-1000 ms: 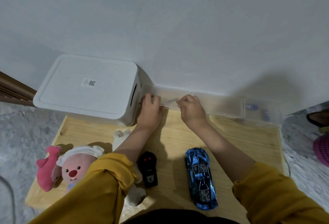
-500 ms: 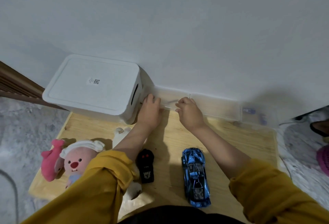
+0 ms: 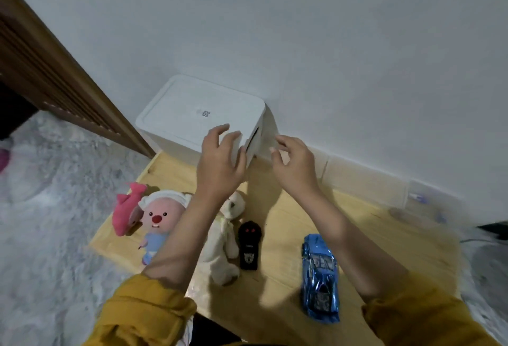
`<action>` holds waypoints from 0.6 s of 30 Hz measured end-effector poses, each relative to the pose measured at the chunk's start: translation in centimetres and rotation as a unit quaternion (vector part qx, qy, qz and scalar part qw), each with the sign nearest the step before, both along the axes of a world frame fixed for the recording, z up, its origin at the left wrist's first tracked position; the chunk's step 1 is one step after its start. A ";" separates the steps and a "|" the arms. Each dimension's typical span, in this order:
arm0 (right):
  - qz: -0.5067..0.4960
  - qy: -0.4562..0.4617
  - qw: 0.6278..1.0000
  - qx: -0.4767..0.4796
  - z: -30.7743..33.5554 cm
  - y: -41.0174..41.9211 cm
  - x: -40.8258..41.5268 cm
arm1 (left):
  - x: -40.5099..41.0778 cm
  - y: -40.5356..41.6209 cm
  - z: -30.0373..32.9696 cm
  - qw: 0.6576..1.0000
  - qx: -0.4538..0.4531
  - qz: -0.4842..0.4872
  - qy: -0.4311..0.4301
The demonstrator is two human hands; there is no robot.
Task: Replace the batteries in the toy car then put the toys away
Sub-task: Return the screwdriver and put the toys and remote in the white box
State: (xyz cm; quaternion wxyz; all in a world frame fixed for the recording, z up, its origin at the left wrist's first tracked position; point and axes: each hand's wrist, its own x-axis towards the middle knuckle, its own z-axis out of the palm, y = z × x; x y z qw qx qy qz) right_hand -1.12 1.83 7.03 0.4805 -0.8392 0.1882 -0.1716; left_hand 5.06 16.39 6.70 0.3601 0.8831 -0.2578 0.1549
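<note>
A shiny blue toy car (image 3: 320,277) lies on the wooden board (image 3: 384,238), near my right forearm. A black remote control (image 3: 249,245) rests to its left. A white lidded storage box (image 3: 192,117) stands at the board's far left corner against the wall. My left hand (image 3: 220,161) hovers with spread fingers over the box's near right corner. My right hand (image 3: 294,164) is lifted just right of the box, fingers apart, holding nothing. A long clear plastic case (image 3: 365,181) lies along the wall behind my right hand.
A pink plush fish (image 3: 127,208), a pink-faced plush doll (image 3: 159,222) and a cream plush bear (image 3: 222,238) lie at the board's left side. Grey fluffy carpet (image 3: 55,208) surrounds the board. A brown wooden frame (image 3: 55,71) runs along the left.
Both hands have lifted off the clear case and moved left and up toward the white box. The camera has swung left, showing more carpet and the brown frame.
</note>
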 end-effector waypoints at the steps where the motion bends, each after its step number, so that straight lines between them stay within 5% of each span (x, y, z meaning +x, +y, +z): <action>1: 0.008 0.005 1.000 -0.005 0.5 0.8 0.8 | 1.2 1.0 0.3 1.000 0.007 0.026 -0.006; 11: -0.046 0.164 0.985 -0.037 1.5 8.0 6.8 | 12.2 9.7 1.4 0.968 0.166 0.121 0.144; 18: -0.111 0.221 0.966 -0.079 1.4 10.2 8.6 | 15.1 11.7 1.7 0.958 0.144 0.044 0.246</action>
